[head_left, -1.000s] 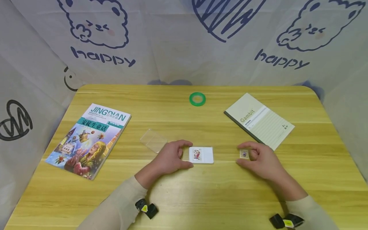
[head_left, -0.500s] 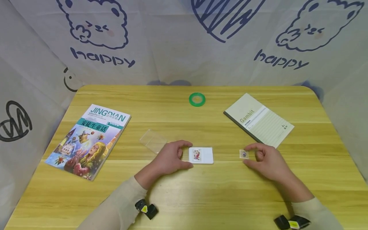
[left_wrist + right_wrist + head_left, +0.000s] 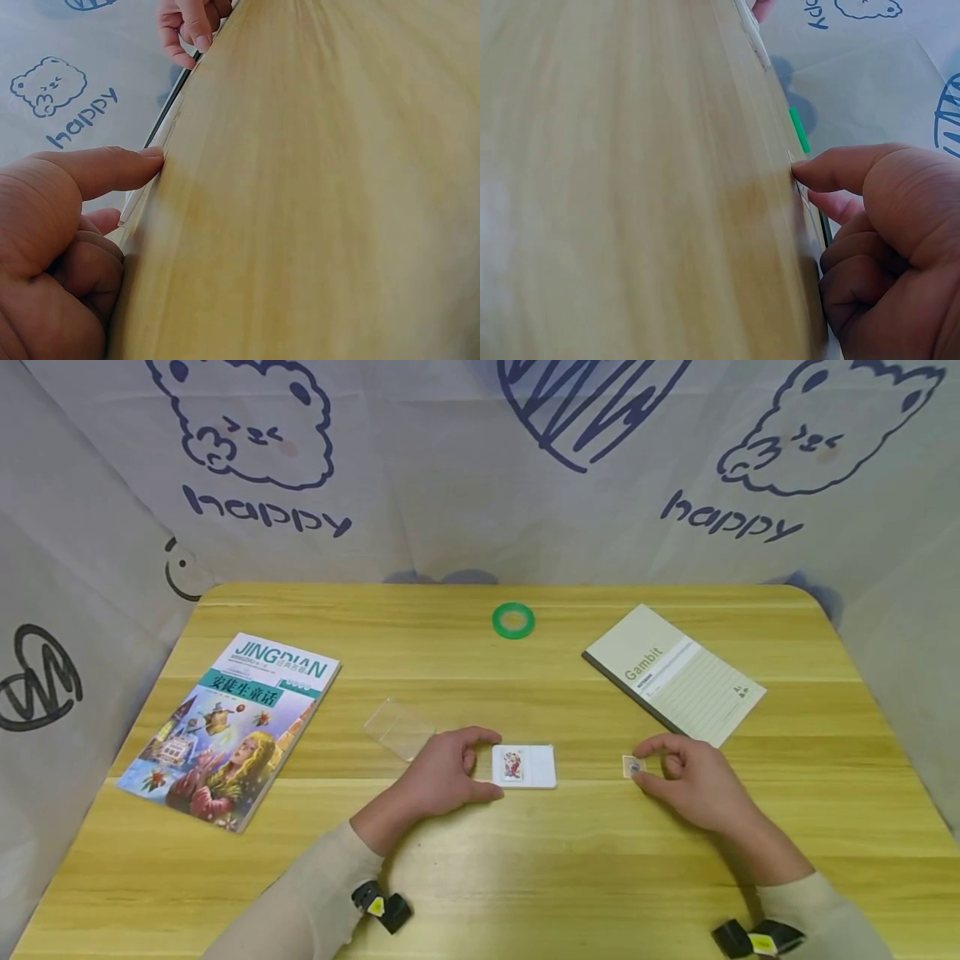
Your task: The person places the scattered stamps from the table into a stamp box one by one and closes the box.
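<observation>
In the head view my left hand holds the left end of a flat white case, forefinger at its far corner and thumb at its near one. A postage stamp with a coloured figure lies on the case's left half. To the right, my right hand has thumb and forefinger on a second, smaller stamp, pale-bordered with a dark round motif. The thumb presses at that stamp's edge in the right wrist view. A clear plastic cover lies left of the case, partly behind the left hand.
A picture-covered storybook lies at the left of the wooden table. Toward the back sits a green tape roll. The Gambit notebook lies angled just beyond the right hand. A printed cloth hangs behind.
My right hand drew slightly right along the small stamp, then its thumb came over the stamp's lower right corner, and the stamp turned slightly. The left hand and white case stayed put.
</observation>
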Motion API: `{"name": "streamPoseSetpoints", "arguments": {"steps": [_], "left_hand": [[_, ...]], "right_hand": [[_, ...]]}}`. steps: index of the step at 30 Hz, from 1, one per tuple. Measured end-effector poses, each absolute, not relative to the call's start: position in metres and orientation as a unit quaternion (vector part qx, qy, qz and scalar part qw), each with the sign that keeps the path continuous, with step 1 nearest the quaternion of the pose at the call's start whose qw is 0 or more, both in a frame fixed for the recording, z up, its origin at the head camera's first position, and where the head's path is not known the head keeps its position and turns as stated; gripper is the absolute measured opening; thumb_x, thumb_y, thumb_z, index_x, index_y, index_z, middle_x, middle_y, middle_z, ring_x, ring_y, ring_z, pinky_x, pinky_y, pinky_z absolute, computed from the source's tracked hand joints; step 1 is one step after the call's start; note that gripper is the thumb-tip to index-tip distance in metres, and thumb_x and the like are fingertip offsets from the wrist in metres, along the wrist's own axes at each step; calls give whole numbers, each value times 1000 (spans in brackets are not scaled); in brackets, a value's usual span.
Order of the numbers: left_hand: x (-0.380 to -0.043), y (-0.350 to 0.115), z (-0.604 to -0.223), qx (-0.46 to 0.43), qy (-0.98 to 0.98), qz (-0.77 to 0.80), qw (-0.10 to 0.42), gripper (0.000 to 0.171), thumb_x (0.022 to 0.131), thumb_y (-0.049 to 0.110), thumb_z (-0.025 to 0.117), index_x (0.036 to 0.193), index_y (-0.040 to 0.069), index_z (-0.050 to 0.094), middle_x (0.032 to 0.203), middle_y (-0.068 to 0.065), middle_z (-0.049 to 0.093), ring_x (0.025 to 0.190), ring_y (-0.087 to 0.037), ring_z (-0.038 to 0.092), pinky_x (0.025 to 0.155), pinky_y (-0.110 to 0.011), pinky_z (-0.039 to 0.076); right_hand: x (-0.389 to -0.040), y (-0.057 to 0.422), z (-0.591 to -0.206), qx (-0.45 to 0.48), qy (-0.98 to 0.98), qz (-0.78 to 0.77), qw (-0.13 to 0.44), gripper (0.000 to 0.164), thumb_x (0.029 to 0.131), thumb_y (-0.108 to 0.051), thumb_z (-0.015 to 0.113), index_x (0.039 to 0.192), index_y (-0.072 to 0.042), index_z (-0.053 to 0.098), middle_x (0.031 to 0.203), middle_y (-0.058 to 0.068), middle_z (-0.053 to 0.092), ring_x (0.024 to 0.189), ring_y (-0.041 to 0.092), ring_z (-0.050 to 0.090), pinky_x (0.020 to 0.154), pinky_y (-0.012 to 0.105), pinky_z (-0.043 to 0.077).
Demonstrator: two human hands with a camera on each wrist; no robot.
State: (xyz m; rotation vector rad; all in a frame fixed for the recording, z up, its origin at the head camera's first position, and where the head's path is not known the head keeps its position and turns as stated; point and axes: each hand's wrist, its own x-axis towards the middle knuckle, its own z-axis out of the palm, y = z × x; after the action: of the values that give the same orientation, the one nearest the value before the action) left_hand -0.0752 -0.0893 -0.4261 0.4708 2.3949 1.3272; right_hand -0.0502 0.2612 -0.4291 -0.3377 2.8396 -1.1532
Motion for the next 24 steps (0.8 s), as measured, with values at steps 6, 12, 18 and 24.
{"name": "streamPoseSetpoints", "arguments": {"steps": [6,12,18,24], "left_hand": [[-75,-89,-425,162,850,468,180,64,73,12,91,130,4,62,59,4,35,52,-10,30,50,-25,28],[-75,-89,-425,164,850,468,180,64,73,12,91,129,4,62,59,5,34,51,-9,31,50,-25,28],[-75,-89,-426,165,849,468,180,63,73,12,91,129,4,62,59,5,34,52,-9,30,50,-25,28],[-75,-89,-426,163,850,468,180,64,73,12,91,129,4,62,59,5,35,52,-9,31,50,-25,29]], "right_hand": [[-50,260,-429,-114,921,-372,26,21,85,-19,82,99,-11,70,56,-10,28,49,5,26,53,28,34],[-50,262,-430,-115,914,-388,27,19,85,-14,82,97,-10,67,57,-9,28,50,6,27,53,28,34],[-50,263,-431,-120,910,-396,25,19,84,-13,82,91,-13,65,57,-9,27,51,5,26,55,28,34],[-48,263,-432,-125,905,-406,11,20,83,-13,84,89,-15,65,62,-6,40,52,7,33,56,27,36]]}}
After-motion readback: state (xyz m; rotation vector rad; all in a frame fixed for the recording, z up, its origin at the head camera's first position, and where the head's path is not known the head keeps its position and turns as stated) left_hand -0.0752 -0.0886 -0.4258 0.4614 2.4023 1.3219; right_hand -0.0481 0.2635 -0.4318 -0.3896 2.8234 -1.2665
